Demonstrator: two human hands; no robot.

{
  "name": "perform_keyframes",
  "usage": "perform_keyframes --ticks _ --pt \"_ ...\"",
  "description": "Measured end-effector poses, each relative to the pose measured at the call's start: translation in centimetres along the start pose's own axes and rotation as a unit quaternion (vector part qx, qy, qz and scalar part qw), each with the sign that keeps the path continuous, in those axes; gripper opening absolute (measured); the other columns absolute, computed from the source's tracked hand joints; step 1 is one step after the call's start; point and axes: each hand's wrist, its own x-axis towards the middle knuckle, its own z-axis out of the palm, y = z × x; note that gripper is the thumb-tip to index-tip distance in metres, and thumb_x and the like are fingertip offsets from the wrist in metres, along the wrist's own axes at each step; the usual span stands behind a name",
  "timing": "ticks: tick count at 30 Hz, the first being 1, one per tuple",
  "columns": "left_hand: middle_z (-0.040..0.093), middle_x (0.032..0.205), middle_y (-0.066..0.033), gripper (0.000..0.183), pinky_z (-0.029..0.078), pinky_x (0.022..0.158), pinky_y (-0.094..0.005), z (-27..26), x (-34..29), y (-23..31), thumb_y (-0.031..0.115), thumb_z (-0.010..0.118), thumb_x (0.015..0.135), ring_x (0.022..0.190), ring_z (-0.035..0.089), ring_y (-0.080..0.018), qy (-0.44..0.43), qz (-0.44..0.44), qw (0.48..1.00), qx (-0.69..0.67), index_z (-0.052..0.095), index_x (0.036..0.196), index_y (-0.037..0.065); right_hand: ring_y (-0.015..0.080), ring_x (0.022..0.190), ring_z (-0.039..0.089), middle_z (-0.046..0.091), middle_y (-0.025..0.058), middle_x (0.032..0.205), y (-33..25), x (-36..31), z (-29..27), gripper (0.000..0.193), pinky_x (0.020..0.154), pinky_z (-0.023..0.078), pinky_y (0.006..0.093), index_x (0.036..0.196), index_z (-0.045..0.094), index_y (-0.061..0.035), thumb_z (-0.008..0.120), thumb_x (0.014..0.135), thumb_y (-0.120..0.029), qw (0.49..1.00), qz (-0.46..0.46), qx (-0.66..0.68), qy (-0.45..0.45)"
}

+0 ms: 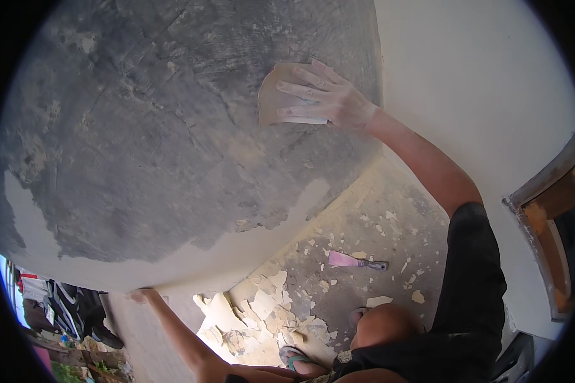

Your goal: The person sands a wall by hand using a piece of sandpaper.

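Observation:
My right hand (335,99), coated in white dust, presses a tan sheet of sandpaper (269,101) against the grey, patchy wall (160,127). Its fingers lie spread over the sheet, and a pale edge shows beneath them. My left arm reaches down to the lower left, where my left hand (140,295) touches the wall's lower left edge; its fingers are mostly hidden. A putty knife (358,261) with a pinkish blade and a dark handle lies on the floor below the wall, apart from both hands.
Peeled paint flakes (262,306) litter the concrete floor (390,191) around my sandaled foot (300,360). A white wall (466,76) meets the grey one at the right, with a wood-framed opening (552,236) in it. A parked motorcycle (76,309) stands at the lower left.

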Motion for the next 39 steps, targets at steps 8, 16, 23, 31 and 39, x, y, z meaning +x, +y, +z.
perform_keyframes --ticks 8,16,23,31,39 --pt "0.063 0.115 -0.0230 0.054 0.059 0.084 -0.0493 2.2 -7.3 -6.1 0.034 0.039 0.096 0.098 0.065 -0.0353 0.215 0.126 0.854 0.457 0.057 0.120 -0.010 0.0256 0.128 0.052 0.053 0.0021 0.141 -1.2 -1.1 1.8 0.051 0.112 0.034 0.0488 0.119 0.068 -0.0364 0.064 0.080 -0.003 0.964 0.218 -0.086 0.125" --pt "0.071 0.098 -0.0128 0.037 0.061 0.066 -0.0359 3.9 -8.7 -6.8 0.023 0.053 0.092 0.077 0.069 -0.0244 0.214 0.166 0.766 0.583 0.068 0.106 -0.008 0.0295 0.136 0.044 0.051 0.0039 0.143 3.2 -0.3 0.8 0.055 0.111 0.033 0.0528 0.127 0.063 -0.0378 0.062 0.082 -0.005 0.915 0.334 -0.184 0.131" --pt "0.070 0.101 -0.0146 0.038 0.062 0.069 -0.0375 4.3 -5.5 -0.7 0.023 0.050 0.093 0.079 0.069 -0.0251 0.146 0.116 0.717 0.672 0.067 0.108 -0.008 0.0280 0.132 0.047 0.054 0.0016 0.141 5.1 0.5 -2.2 0.051 0.112 0.032 0.0487 0.125 0.064 -0.0359 0.060 0.085 -0.005 0.981 0.160 -0.091 0.064" --pt "0.068 0.104 -0.0203 0.046 0.063 0.074 -0.0445 1.7 -3.3 -2.9 0.028 0.046 0.095 0.087 0.069 -0.0308 0.149 0.191 0.768 0.593 0.063 0.111 -0.012 0.0253 0.136 0.044 0.054 -0.0010 0.141 1.0 -1.1 -0.1 0.053 0.114 0.030 0.0501 0.129 0.063 -0.0288 0.055 0.085 0.000 1.000 0.009 -0.004 -0.013" --pt "0.067 0.105 -0.0210 0.049 0.063 0.074 -0.0458 4.2 -5.3 -3.7 0.027 0.045 0.091 0.087 0.069 -0.0335 0.184 0.178 0.840 0.479 0.061 0.112 -0.014 0.0268 0.129 0.051 0.055 0.0062 0.139 0.1 -0.3 0.0 0.055 0.110 0.035 0.0487 0.128 0.063 -0.0285 0.060 0.081 -0.001 0.999 0.032 -0.016 0.009"
